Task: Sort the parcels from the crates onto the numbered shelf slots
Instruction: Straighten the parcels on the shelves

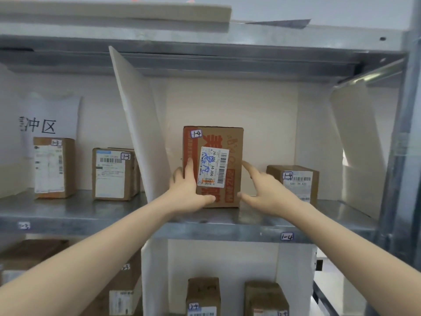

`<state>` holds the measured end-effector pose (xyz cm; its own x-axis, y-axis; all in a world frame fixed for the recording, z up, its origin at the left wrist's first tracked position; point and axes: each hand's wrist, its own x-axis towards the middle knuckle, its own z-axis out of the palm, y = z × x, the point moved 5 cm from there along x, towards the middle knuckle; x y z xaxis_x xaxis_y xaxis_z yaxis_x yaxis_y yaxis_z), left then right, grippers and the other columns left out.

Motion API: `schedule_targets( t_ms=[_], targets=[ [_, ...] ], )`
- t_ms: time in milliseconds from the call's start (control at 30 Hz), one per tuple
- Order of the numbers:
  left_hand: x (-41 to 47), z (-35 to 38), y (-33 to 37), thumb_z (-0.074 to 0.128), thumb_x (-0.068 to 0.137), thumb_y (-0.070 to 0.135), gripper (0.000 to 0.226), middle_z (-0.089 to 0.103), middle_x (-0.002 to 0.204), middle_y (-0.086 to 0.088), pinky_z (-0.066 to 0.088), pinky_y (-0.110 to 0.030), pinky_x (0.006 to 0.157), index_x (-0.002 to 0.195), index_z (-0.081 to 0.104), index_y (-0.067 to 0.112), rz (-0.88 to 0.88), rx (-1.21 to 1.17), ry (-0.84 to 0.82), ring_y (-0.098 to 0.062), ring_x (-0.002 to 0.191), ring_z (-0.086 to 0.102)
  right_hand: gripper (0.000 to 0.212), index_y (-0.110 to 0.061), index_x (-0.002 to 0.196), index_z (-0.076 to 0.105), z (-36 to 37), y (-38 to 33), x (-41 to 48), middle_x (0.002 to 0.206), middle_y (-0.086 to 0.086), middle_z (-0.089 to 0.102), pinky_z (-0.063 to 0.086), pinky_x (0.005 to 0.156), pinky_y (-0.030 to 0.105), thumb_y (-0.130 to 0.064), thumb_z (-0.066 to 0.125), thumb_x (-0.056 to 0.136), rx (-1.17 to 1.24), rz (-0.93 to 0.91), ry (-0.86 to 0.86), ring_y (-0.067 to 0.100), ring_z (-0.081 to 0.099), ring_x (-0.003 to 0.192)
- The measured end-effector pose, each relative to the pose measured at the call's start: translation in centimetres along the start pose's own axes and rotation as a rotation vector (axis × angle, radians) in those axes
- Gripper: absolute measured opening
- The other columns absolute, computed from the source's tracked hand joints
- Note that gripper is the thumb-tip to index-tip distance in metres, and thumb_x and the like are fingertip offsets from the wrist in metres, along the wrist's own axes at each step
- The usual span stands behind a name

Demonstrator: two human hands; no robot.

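1. At the bottom of the frame, two parcels [203,295] already stand in the lower slot, so part of the sorting looks done. The crates are out of view, so I cannot tell how much is left.
2. The left hand [185,190], at centre, grips the tall parcel [234,142]. Its forefinger lies straight up the front face, its thumb runs along the lower front, and the other fingers wrap round the left edge.
3. The right hand [266,190] is spread wide. Forefinger tip and thumb tip just meet the parcel's right edge, gripping nothing.
4. The parcel, marked 1-4, stands upright on the shelf [227,226] above the 1-4 tag [286,236]. This placement seems nearly finished, with only the release to come.
5. Further right, another 1-4 parcel [293,181] sits deeper in the same slot.
6. Left of the leaning divider [136,124], two 1-3 parcels [112,174] stand sorted.
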<state>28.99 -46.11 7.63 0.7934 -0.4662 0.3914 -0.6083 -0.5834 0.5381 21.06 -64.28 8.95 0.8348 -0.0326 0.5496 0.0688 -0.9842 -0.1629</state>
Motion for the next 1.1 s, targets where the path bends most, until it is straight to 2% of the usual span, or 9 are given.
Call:
schedule_targets(
  t_ms=[133, 267, 333, 467, 600, 700, 833, 1000, 1100],
  targets=[
    [-0.2, -1.0, 3.1, 0.067, 0.085, 0.04, 0.096, 0.018, 0.148, -0.012, 0.014, -0.04, 0.116, 0.153, 0.002, 0.024, 0.14, 0.08, 0.121, -0.028, 0.139, 0.01, 0.058, -0.018, 0.147, 0.035, -3.5, 1.4, -1.5, 0.137, 0.005, 0.054, 0.039, 0.099, 0.028, -0.022, 0.058, 0.094, 0.01, -0.049, 0.188, 0.018, 0.052, 0.122],
    [0.8, 0.7, 6.3, 0.064, 0.087, 0.041, 0.089, 0.018, 0.152, -0.012, 0.017, -0.044, 0.115, 0.153, 0.007, 0.025, 0.211, 0.116, 0.018, -0.031, 0.142, 0.011, 0.055, -0.014, 0.144, 0.041, -5.5, 4.1, -2.7, 0.134, 0.007, 0.056, 0.039, 0.1, 0.03, -0.016, 0.059, 0.092, 0.003, -0.017, 0.247, 0.022, 0.053, 0.123],
    [1.3, 2.0, 7.9, 0.064, 0.088, 0.042, 0.089, 0.014, 0.157, -0.012, 0.018, -0.048, 0.115, 0.153, 0.006, 0.027, 0.25, 0.122, -0.063, -0.033, 0.145, 0.009, 0.056, -0.014, 0.144, 0.04, -5.9, 5.6, -3.3, 0.136, 0.008, 0.054, 0.037, 0.102, 0.031, -0.017, 0.06, 0.091, -0.033, 0.009, 0.237, 0.024, 0.051, 0.125],
    [2.5, 4.5, 10.2, 0.064, 0.086, 0.045, 0.093, 0.02, 0.156, -0.014, 0.026, -0.047, 0.115, 0.154, 0.002, 0.029, 0.274, 0.083, -0.173, -0.031, 0.143, 0.023, 0.062, -0.014, 0.147, 0.034, -6.7, 8.5, -4.7, 0.14, 0.009, 0.051, 0.034, 0.105, 0.03, -0.021, 0.06, 0.092, -0.091, 0.093, 0.197, 0.024, 0.046, 0.13],
    [3.0, 7.6, 12.0, 0.066, 0.087, 0.046, 0.098, 0.027, 0.156, -0.012, 0.034, -0.035, 0.11, 0.155, -0.002, 0.025, 0.229, -0.059, -0.281, -0.027, 0.138, 0.037, 0.07, -0.016, 0.151, 0.024, -6.7, 11.1, -6.0, 0.147, 0.009, 0.044, 0.035, 0.107, 0.034, -0.029, 0.061, 0.092, -0.124, 0.193, 0.148, 0.024, 0.044, 0.132],
    [2.9, 10.1, 13.1, 0.06, 0.092, 0.043, 0.087, 0.044, 0.147, -0.007, 0.036, -0.022, 0.095, 0.154, 0.004, 0.02, 0.235, -0.093, -0.324, -0.023, 0.129, 0.047, 0.077, -0.018, 0.153, 0.016, -6.1, 12.3, -6.6, 0.151, 0.01, 0.04, 0.036, 0.107, 0.039, -0.034, 0.061, 0.092, -0.105, 0.275, 0.105, 0.028, 0.044, 0.133],
    [3.5, 12.8, 13.6, 0.055, 0.092, 0.048, 0.081, 0.055, 0.137, 0.0, 0.041, -0.029, 0.1, 0.154, 0.008, 0.023, 0.212, -0.182, -0.348, -0.02, 0.123, 0.053, 0.078, -0.022, 0.151, 0.016, -5.1, 13.0, -6.6, 0.14, 0.015, 0.051, 0.044, 0.1, 0.044, -0.036, 0.062, 0.09, -0.07, 0.293, 0.081, 0.035, 0.052, 0.124],
    [3.9, 13.1, 14.1, 0.06, 0.091, 0.041, 0.082, 0.056, 0.136, -0.003, 0.039, -0.022, 0.091, 0.153, 0.011, 0.019, 0.2, -0.167, -0.325, -0.02, 0.122, 0.054, 0.079, -0.031, 0.148, 0.015, -4.5, 13.1, -5.9, 0.123, 0.014, 0.062, 0.048, 0.092, 0.044, -0.034, 0.064, 0.087, -0.012, 0.269, 0.06, 0.037, 0.057, 0.113],
    [4.1, 13.0, 14.1, 0.065, 0.089, 0.035, 0.086, 0.059, 0.13, -0.005, 0.039, -0.021, 0.083, 0.152, 0.011, 0.017, 0.212, -0.122, -0.314, -0.02, 0.11, 0.057, 0.082, -0.03, 0.148, 0.015, -4.4, 13.1, -5.5, 0.121, 0.015, 0.063, 0.049, 0.091, 0.045, -0.03, 0.067, 0.085, -0.001, 0.257, 0.057, 0.037, 0.059, 0.11]
  ],
)
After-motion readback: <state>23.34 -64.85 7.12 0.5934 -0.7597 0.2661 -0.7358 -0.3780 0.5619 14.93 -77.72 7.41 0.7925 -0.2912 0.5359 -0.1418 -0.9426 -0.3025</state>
